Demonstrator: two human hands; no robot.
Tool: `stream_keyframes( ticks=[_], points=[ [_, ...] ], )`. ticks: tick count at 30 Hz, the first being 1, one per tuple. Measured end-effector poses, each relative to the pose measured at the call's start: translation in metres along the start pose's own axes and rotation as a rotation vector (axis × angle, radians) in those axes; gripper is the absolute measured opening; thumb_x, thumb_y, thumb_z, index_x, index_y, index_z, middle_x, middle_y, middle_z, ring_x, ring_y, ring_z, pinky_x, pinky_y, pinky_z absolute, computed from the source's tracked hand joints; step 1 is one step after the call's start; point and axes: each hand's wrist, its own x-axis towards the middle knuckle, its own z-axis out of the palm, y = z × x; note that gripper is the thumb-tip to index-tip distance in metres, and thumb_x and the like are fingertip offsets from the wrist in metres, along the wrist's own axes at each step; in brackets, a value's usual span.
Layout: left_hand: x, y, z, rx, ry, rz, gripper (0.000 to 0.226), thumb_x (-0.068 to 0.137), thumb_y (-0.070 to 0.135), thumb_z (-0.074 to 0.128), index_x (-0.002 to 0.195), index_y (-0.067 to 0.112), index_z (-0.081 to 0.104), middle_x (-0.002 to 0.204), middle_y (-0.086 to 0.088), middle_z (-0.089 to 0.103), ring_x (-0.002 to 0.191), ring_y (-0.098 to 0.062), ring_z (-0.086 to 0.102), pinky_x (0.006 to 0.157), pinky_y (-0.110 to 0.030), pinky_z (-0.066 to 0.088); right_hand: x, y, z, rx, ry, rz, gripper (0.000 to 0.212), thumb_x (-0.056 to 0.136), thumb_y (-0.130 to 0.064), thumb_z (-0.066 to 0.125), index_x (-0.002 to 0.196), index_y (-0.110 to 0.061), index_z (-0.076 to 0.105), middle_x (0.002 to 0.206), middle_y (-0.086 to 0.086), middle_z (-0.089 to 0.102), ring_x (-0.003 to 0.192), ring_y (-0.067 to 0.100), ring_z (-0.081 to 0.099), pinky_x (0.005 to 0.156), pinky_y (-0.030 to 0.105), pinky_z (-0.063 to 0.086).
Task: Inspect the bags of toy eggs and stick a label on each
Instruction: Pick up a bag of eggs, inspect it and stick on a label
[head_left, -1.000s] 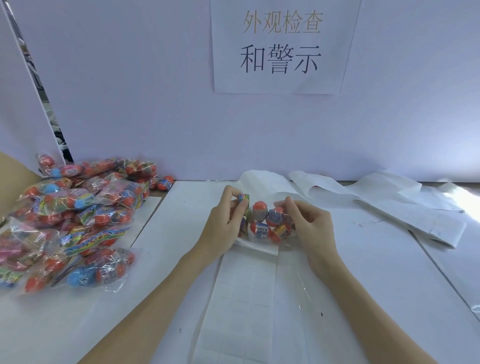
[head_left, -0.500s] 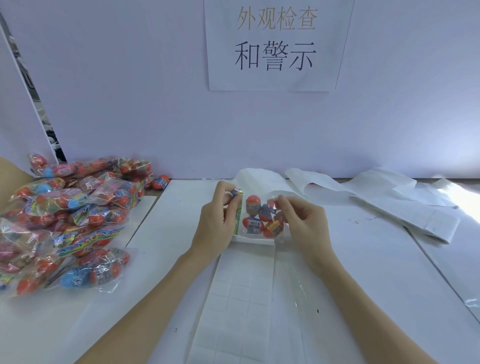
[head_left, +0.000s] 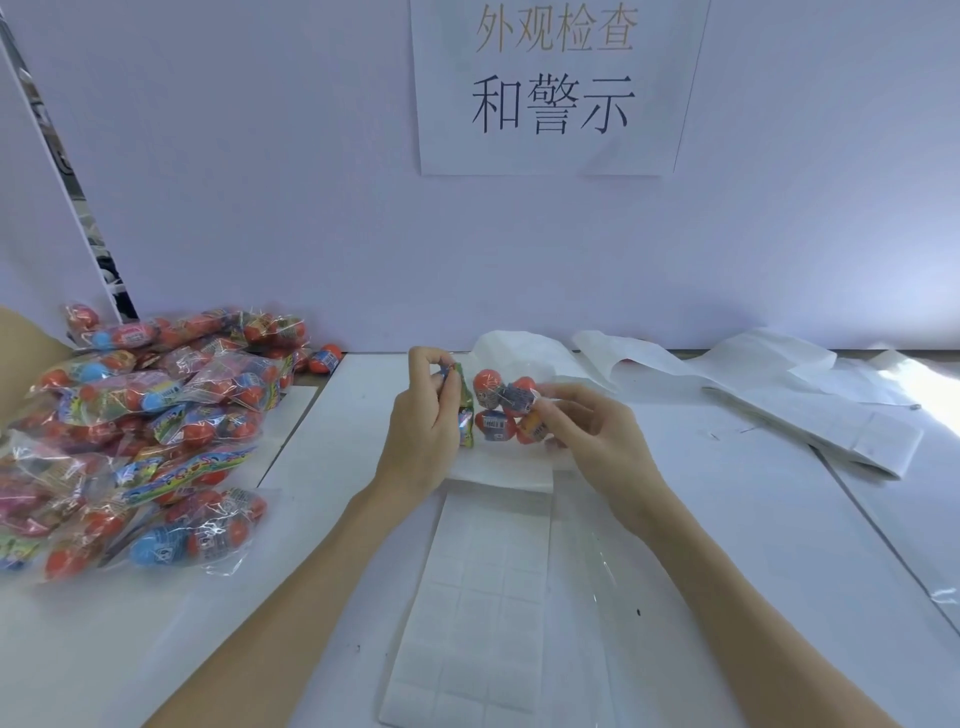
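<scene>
Bag pile lies left of label sheet; sign behind.

Both hands hold a bag of toy eggs above the label sheet.

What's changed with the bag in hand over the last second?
Little. Both hands hold the same clear plastic bag of red toy eggs: the left hand pinches its green header end, the right hand the other. The bag has turned slightly between the fingers, and the right hand's fingers have loosened a little. The pile of bagged eggs and white label sheet stayed put.
</scene>
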Motion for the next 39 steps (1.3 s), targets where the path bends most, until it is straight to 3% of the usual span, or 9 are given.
stream_keyframes(
  ticks=[4,7,10,14,19,24,29,34,39],
  points=[
    [0.001,0.000,0.001,0.010,-0.044,-0.047,0.009,0.112,0.013,0.039,0.108,0.021,0.039,0.079,-0.015,0.065,0.066,-0.027,0.060,0.053,-0.041,0.044,0.001,0.001,0.003,0.018,0.089,-0.015,0.022,0.109,-0.026,0.053,0.106,-0.020,0.074,0.080,-0.002,0.074,0.076,0.014,0.069,0.070,0.024,0.054],
    [-0.002,0.006,0.004,-0.040,-0.051,-0.048,0.014,0.105,0.015,0.049,0.117,0.023,0.046,0.101,0.001,0.068,0.087,-0.004,0.063,0.069,-0.012,0.046,0.002,-0.001,0.002,-0.010,0.137,-0.057,0.033,0.111,-0.032,0.046,0.103,-0.012,0.072,0.088,0.023,0.068,0.077,0.023,0.064,0.069,0.031,0.051],
    [-0.003,0.013,0.002,-0.108,-0.113,-0.059,0.029,0.100,0.037,0.055,0.124,0.021,0.060,0.109,0.005,0.069,0.099,-0.008,0.063,0.083,-0.009,0.044,0.000,-0.004,0.001,-0.015,0.087,-0.073,0.039,0.108,-0.040,0.052,0.104,-0.008,0.074,0.084,0.027,0.062,0.073,0.022,0.057,0.065,0.030,0.047],
    [-0.002,0.020,0.001,-0.121,-0.106,-0.052,0.017,0.103,0.031,0.064,0.106,0.019,0.076,0.094,0.013,0.074,0.087,-0.009,0.066,0.079,-0.021,0.052,-0.003,-0.004,0.004,0.015,0.022,-0.049,0.023,0.102,-0.042,0.063,0.112,-0.025,0.076,0.073,-0.006,0.067,0.064,0.011,0.055,0.059,0.020,0.045],
    [0.001,0.019,-0.006,-0.157,0.009,-0.096,0.007,0.098,0.016,0.071,0.093,0.017,0.076,0.081,0.001,0.074,0.081,-0.020,0.069,0.074,-0.026,0.056,-0.002,-0.003,0.002,0.070,0.061,-0.031,0.038,0.105,-0.039,0.055,0.107,-0.011,0.081,0.091,0.007,0.078,0.078,0.015,0.060,0.064,0.026,0.046],
    [0.000,0.021,-0.005,-0.182,-0.030,-0.104,0.011,0.101,0.011,0.066,0.092,0.013,0.073,0.078,-0.017,0.066,0.078,-0.035,0.062,0.074,-0.038,0.054,0.000,0.001,0.004,-0.002,0.164,-0.023,0.039,0.109,-0.035,0.052,0.094,-0.016,0.083,0.084,0.007,0.079,0.071,0.015,0.056,0.059,0.022,0.045],
    [-0.004,0.023,-0.006,-0.106,-0.134,-0.009,0.012,0.101,0.022,0.065,0.094,0.012,0.066,0.061,-0.001,0.061,0.062,-0.022,0.060,0.069,-0.033,0.049,0.001,0.002,0.003,-0.280,0.209,-0.123,0.058,0.107,-0.042,0.051,0.078,0.006,0.068,0.058,0.017,0.043,0.058,0.014,0.032,0.058,0.034,0.029],
    [0.000,0.019,-0.007,0.023,-0.050,-0.014,0.025,0.103,0.025,0.065,0.080,0.018,0.059,0.066,0.010,0.069,0.062,-0.006,0.064,0.064,-0.012,0.045,0.001,0.003,0.004,-0.323,0.189,-0.138,0.054,0.109,-0.036,0.049,0.082,0.005,0.070,0.061,0.017,0.058,0.054,0.011,0.036,0.056,0.031,0.033],
    [-0.002,0.016,-0.001,0.106,-0.039,-0.011,0.023,0.106,0.029,0.058,0.085,0.021,0.055,0.071,0.012,0.070,0.064,-0.004,0.063,0.063,-0.015,0.047,0.001,0.007,0.007,-0.300,0.187,-0.112,0.047,0.111,-0.032,0.045,0.089,-0.002,0.075,0.065,0.004,0.068,0.049,0.004,0.046,0.055,0.027,0.040]
  ],
)
